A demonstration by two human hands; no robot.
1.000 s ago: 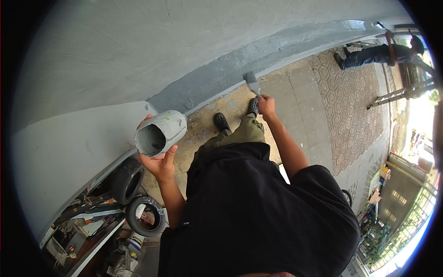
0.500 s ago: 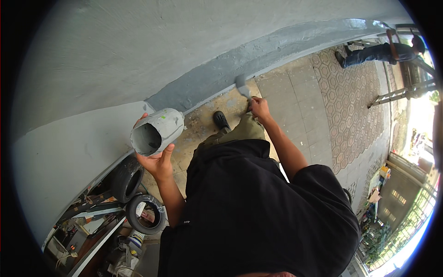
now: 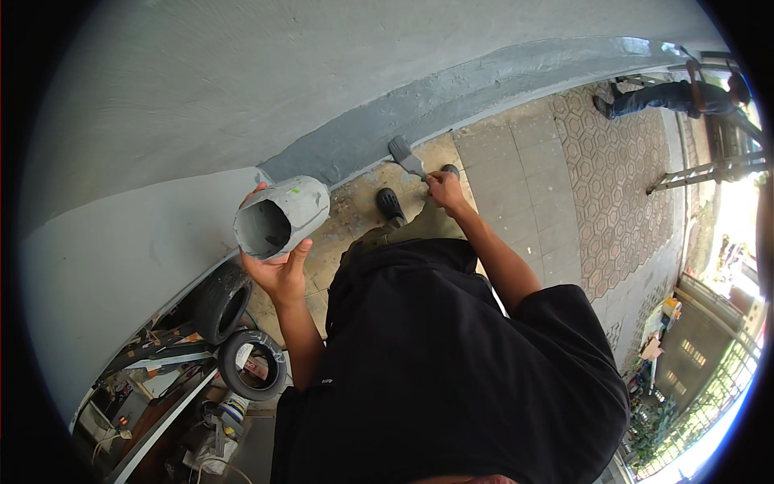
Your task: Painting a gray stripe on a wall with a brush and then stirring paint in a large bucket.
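Observation:
My left hand [image 3: 278,270] is wrapped round a grey, paint-smeared cylindrical container [image 3: 300,206], tilted so that its dark open mouth faces me. Little of what is inside can be made out. In my right hand [image 3: 446,192] is a wide paintbrush [image 3: 409,158], gripped by its handle, its bristles coated grey. The bristles are close to the foot of the wall, by the darker grey painted band [image 3: 363,133]; whether they touch it I cannot tell. Above that band the wall [image 3: 266,89] is a lighter grey.
Two black tyres [image 3: 252,365] and a cluttered pile of boards, cables and tubs lie at lower left. A person [image 3: 665,97] stands by a ladder [image 3: 705,173] at the far right. Patterned paving [image 3: 601,177] and plain tiles [image 3: 516,177] run along the wall.
The paintbrush in my right hand has swung left, nearer the wall's foot, and is less blurred. The container in my left hand has shifted slightly up and right in view.

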